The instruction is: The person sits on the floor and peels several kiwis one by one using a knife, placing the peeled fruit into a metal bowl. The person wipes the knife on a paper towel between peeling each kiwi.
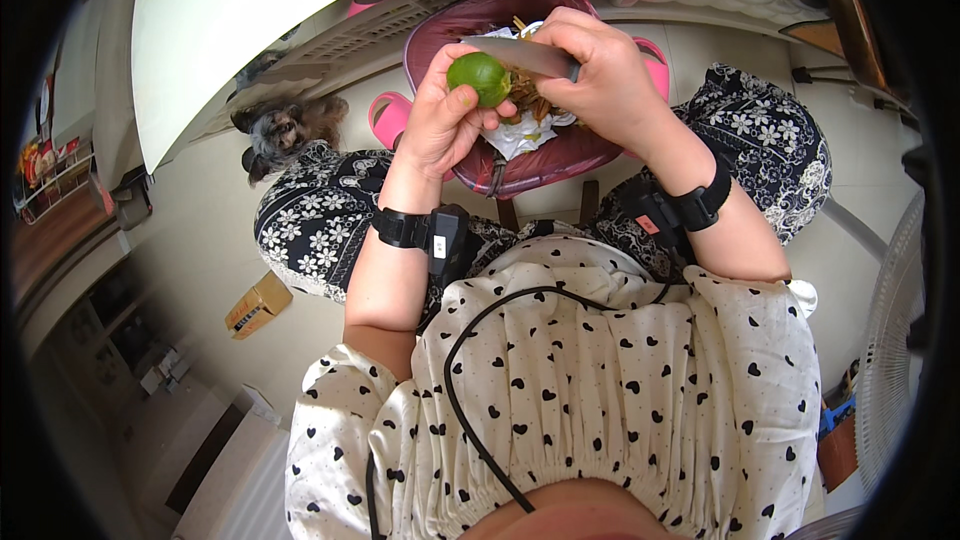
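A green citrus fruit [475, 78], perhaps a lime or small green orange, sits in my left hand [442, 120], with the thumb across its near side. My right hand [600, 71] grips a knife [517, 55] near the handle end. The blade points left and lies just beyond the fruit's upper edge; I cannot tell if it touches the skin. Both hands are over a waste bin lined with a dark red plastic bag [442, 34]. White crumpled tissue [525, 136] and brown scraps show inside it.
A white tabletop [247, 7] curves across the upper left. A small dog [289, 131] is on the floor beside my left knee, near pink slippers [389, 118]. A cardboard box [259, 305] lies at left. At right stands a fan [889, 345].
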Tool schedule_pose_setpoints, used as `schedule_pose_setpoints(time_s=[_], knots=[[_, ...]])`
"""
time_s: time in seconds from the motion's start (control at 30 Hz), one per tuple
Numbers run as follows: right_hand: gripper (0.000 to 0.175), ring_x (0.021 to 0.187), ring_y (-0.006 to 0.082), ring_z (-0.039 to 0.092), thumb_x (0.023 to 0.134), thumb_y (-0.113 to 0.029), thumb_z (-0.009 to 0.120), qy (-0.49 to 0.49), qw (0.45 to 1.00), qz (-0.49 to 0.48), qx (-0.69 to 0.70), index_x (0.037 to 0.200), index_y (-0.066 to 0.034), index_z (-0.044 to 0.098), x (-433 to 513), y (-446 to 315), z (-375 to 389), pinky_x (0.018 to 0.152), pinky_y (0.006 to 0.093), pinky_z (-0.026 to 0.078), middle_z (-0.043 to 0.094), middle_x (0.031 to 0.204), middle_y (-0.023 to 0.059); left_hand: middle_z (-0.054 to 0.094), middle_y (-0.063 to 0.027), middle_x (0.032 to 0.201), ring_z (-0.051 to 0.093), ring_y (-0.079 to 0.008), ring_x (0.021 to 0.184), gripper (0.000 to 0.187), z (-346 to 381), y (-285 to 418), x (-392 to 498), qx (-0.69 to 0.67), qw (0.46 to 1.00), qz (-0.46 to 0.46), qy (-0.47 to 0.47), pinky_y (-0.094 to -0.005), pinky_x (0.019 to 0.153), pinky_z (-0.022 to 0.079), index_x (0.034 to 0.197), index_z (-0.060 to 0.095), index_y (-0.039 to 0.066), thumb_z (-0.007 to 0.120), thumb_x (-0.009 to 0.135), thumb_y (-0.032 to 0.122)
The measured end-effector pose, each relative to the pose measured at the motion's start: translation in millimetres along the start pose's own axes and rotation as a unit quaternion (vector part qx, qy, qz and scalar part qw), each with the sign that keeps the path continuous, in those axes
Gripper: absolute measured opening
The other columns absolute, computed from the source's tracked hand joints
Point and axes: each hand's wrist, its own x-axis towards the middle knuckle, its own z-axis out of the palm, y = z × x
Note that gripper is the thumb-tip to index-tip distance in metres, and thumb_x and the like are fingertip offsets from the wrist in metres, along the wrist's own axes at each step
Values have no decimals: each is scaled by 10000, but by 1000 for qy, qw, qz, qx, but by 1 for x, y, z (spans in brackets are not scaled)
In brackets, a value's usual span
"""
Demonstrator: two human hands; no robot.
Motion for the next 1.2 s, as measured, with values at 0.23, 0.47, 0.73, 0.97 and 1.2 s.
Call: schedule_pose_setpoints(time_s=[0.23,0.47,0.73,0.97,1.2], knots=[[122,676,267,599,661,-74,658,16,998,-14,-58,780,-51,639,-1,2,8,595,345,487,590,763,54,590,-159,1044,667,-253,778,530,5,-5,-1,-43,998,-33,11,-268,605,584,1223,403,56,698,831,256],[114,658,275,601,662,-119,675,24,991,-19,-128,743,-53,628,-2,-1,10,562,358,484,589,751,51,599,-159,1005,670,-249,783,462,5,-9,0,-69,997,-46,4,-266,602,587,1198,421,27,663,862,231],[144,583,205,578,680,-134,651,2,999,43,-2,753,-21,599,1,5,11,535,318,463,559,714,53,580,-149,1091,663,-265,816,542,10,-7,-2,-15,999,-38,3,-259,606,572,1247,413,41,705,821,203],[98,671,32,442,741,-56,563,-47,971,185,143,817,5,556,0,2,2,596,216,400,505,698,-38,524,-108,1189,627,-246,902,709,11,8,-4,103,993,-37,-51,-281,656,563,1251,378,58,805,694,163],[209,626,227,591,711,-160,619,26,971,230,62,847,-2,606,2,18,2,618,345,468,600,686,131,434,-122,1254,511,-206,1117,518,22,20,-7,245,960,28,-135,-330,885,490,1052,465,83,734,639,-75]])
